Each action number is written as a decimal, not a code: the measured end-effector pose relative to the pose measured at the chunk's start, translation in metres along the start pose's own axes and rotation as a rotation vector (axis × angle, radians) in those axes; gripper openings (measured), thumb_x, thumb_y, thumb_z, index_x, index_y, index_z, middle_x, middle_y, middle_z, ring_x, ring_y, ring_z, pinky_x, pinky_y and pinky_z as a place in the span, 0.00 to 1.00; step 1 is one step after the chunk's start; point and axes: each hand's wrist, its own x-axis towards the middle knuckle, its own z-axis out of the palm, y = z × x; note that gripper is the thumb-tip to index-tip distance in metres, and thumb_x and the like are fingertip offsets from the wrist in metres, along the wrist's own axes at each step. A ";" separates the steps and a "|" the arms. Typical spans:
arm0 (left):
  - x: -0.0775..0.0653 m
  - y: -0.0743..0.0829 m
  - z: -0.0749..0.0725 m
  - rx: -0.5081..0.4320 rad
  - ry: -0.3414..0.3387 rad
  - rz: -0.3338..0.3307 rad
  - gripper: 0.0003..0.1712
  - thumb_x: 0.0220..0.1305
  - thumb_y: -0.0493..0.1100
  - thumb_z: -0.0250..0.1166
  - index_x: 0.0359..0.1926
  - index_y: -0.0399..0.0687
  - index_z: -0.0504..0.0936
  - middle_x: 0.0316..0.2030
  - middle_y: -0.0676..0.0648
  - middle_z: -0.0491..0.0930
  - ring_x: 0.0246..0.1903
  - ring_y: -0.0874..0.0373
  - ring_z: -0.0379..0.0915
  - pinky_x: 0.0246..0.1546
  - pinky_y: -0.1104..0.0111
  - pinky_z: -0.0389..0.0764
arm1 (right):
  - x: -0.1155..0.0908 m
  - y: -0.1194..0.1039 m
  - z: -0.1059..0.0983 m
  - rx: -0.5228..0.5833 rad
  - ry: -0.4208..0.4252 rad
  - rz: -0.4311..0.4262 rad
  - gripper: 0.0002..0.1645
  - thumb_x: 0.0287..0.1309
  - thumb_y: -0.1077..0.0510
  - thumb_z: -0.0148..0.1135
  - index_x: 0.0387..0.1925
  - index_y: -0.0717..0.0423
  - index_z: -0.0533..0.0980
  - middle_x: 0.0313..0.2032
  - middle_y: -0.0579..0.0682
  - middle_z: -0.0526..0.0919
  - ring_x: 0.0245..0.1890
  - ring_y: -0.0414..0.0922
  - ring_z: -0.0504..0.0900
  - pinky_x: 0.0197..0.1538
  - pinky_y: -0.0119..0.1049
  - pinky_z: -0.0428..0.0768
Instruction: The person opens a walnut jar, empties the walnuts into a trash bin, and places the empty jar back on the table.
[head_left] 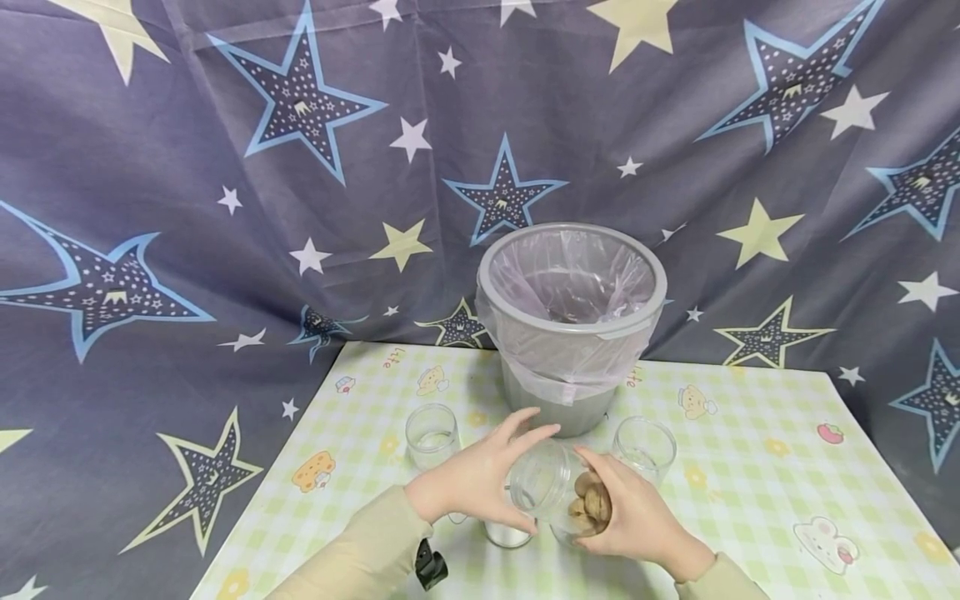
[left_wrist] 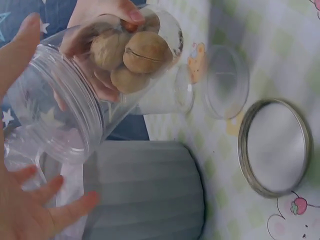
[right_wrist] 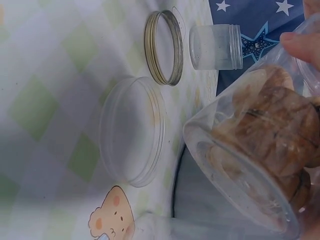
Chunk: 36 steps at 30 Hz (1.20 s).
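My right hand (head_left: 637, 517) grips a clear plastic jar (left_wrist: 120, 112), tilted on its side above the table with its mouth toward the left. Several walnuts (left_wrist: 145, 52) lie together in the bottom half of the jar, near the right palm. At the mouth, my left hand (head_left: 480, 475) has its thumb and fingers spread wide, a small gap showing between them and the rim in the left wrist view. Beneath the jar, a metal-rimmed lid (left_wrist: 277, 147) and a clear plastic lid (right_wrist: 132, 132) lie on the tablecloth.
A grey bin (head_left: 551, 414) lined with a pinkish plastic bag stands just beyond the hands. One small clear jar (head_left: 432, 437) is left of it, another clear jar (head_left: 645, 446) right. The checked tablecloth (head_left: 750, 467) ends at a star-patterned curtain (head_left: 225, 333).
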 end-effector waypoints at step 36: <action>-0.018 -0.017 0.000 -0.162 0.067 -0.025 0.47 0.44 0.43 0.73 0.64 0.39 0.58 0.60 0.43 0.63 0.57 0.51 0.69 0.57 0.72 0.74 | -0.001 -0.002 -0.001 0.091 -0.007 0.142 0.69 0.15 0.49 0.85 0.67 0.51 0.61 0.49 0.46 0.79 0.48 0.43 0.79 0.47 0.46 0.81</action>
